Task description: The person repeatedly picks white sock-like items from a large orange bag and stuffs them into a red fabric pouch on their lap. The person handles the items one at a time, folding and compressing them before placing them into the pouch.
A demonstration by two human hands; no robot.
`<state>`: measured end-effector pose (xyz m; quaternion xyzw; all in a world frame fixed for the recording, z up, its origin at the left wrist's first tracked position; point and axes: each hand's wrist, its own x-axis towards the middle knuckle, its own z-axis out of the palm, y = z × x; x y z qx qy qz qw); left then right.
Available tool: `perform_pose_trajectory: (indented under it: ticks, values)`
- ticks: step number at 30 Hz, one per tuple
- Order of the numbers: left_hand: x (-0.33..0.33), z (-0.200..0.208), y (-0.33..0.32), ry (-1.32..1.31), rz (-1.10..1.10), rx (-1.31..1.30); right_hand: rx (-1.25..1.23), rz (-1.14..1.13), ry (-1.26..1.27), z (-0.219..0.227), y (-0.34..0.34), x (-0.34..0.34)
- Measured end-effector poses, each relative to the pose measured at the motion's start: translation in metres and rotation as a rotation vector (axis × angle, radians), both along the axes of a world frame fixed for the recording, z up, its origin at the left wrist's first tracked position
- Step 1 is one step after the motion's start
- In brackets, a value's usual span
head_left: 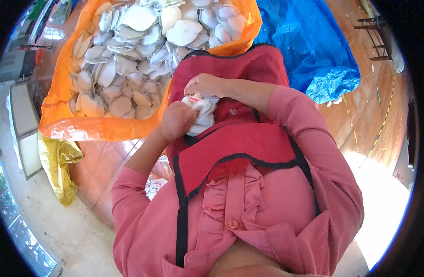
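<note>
**Both hands closed on a white bundle over a red apron**

The left hand (176, 121) has its grip clamped on a white crumpled bundle (200, 113), which sits against the lap on the red apron (249, 143). The right hand (203, 85) rests on the bundle's top edge, fingers curled down onto it. What the bundle is I cannot tell.

Just beyond the hands, an orange plastic sheet (96, 127) cradles a heap of pale flat shells (129, 60); its near rim touches the left wrist. A blue tarp (313, 46) lies to the right on the wooden floor (359, 115). A yellow bag (57, 161) droops under the orange rim. The heap blocks forward reach; open floor lies to the right.
</note>
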<state>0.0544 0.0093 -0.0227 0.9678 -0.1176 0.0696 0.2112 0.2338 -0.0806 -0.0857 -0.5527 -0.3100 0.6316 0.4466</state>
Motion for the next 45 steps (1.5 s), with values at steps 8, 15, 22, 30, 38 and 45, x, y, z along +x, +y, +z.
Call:
perform_pose_trajectory:
  ticks: [8, 15, 22, 30, 38, 45]
  values:
    - [0.006, 0.022, 0.020, 0.003, 0.039, 0.040, 0.142, 0.131, -0.217, -0.002, 0.006, 0.007]
    - [0.008, 0.030, 0.003, 0.042, 0.343, -0.256, 0.045, -0.099, -0.020, -0.001, 0.005, -0.003]
    - [0.014, 0.033, 0.000, 0.077, 0.338, -0.200, -0.058, -0.115, 0.018, -0.018, 0.013, -0.004]
    - [0.015, 0.030, -0.006, 0.163, 0.425, -0.235, -0.182, -0.031, -0.057, -0.004, 0.018, 0.001]
    - [0.006, 0.016, -0.022, 0.111, 0.550, -0.245, -0.170, -0.084, 0.054, -0.011, 0.021, -0.001]
    - [-0.009, 0.008, -0.041, 0.231, 0.719, -0.392, -0.213, -0.060, 0.110, -0.015, 0.028, 0.005]
